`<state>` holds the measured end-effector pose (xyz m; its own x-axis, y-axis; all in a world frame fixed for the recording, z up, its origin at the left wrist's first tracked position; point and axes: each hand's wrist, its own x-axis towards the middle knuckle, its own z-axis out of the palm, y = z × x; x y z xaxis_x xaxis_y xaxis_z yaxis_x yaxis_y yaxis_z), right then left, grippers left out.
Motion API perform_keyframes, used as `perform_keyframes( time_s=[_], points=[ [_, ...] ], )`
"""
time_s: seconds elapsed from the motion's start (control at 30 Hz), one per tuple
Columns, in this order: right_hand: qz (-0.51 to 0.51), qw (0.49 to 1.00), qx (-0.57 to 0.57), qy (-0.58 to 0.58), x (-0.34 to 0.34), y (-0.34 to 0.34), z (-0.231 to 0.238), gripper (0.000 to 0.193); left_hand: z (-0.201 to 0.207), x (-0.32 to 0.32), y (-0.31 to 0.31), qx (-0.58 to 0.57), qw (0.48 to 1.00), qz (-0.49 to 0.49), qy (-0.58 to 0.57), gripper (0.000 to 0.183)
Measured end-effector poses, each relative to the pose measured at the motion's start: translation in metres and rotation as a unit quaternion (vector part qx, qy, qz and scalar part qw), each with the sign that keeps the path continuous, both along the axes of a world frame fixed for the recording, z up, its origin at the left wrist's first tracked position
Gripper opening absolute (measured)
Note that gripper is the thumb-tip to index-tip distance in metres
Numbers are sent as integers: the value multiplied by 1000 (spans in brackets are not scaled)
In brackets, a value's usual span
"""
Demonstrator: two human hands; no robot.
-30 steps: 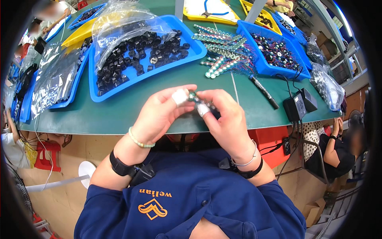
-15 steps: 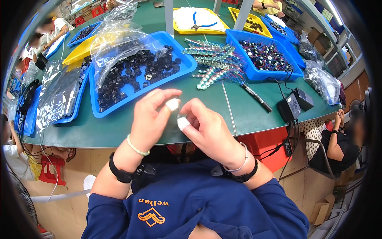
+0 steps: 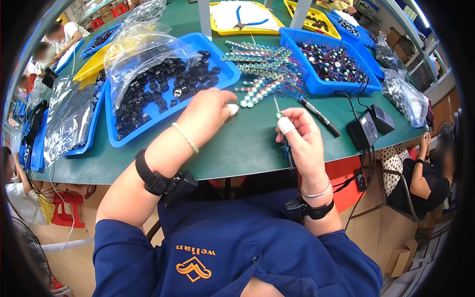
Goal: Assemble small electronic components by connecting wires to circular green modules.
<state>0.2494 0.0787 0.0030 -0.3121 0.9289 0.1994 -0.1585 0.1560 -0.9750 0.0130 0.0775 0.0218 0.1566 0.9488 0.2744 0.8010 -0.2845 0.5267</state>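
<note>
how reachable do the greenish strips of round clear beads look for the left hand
Probably yes: the left hand is close to the strips, with nothing visible between; whether it holds something is unclear.

Pale tiled floor [image 3: 111, 195] stretches around me beneath a broad green bench [image 3: 247, 161], grey metal posts [image 3: 204, 17] rising over it. To the left stand a red plastic stool [image 3: 63, 210] and a dark fan [image 3: 30, 240]; rightward, a cardboard box [image 3: 402, 260]. A strip light [image 3: 419, 12] glows overhead.
</note>
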Motion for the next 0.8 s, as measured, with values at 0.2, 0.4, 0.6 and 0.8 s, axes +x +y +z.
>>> perform_keyframes(
  time_s=[0.2,0.4,0.6,0.8],
  points=[
    [32,996,-31,78,11,4,-3,17,42,-36,-15,51,997,47,-46,26],
    [26,988,-38,146,15,5,-5,21,49,-94,-30,-120,989,82,29,22],
    [49,987,-58,144,10,2,6,24,55,-102,-14,-252,964,86,-4,21],
    [31,997,9,64,-3,-1,17,25,38,-114,-21,-154,988,29,-6,20]
  ],
)
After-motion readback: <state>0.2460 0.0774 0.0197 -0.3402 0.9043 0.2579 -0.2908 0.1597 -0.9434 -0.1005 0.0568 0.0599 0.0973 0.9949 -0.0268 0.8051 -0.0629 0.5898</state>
